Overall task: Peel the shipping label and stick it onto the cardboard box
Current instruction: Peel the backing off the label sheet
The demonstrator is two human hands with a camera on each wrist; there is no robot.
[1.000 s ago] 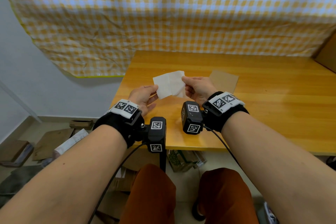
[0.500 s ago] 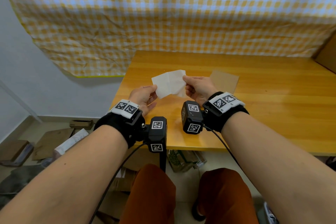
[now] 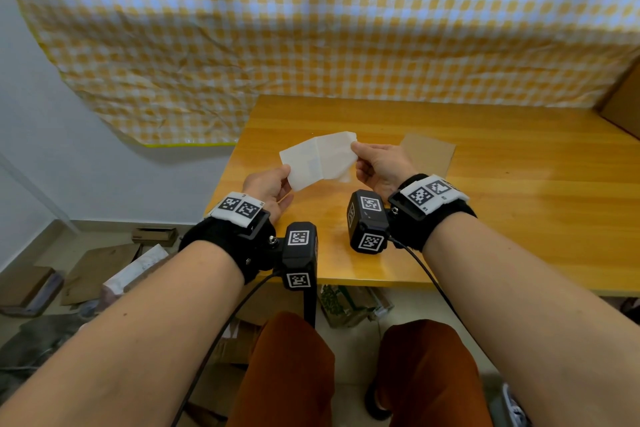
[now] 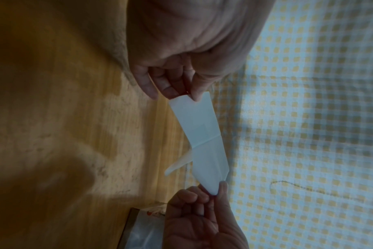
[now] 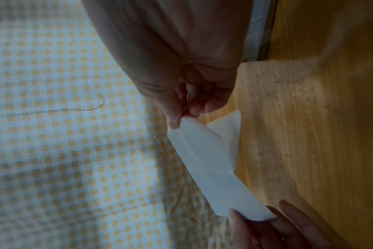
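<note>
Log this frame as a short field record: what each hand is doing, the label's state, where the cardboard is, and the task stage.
left hand: pinches the lower left corner of the label sheet
right hand: pinches the sheet's upper right corner
label state: held in the air above the wooden table, one layer curling away at the right end
cardboard: flat on the table behind the right hand, untouched
stage: peeling, nothing stuck yet

Right hand pinches the top corner of the white label, thumb on the near face. Left hand pinches the bottom end. A thin layer stands off behind the label's upper half. Wood table right, checked cloth left.
</note>
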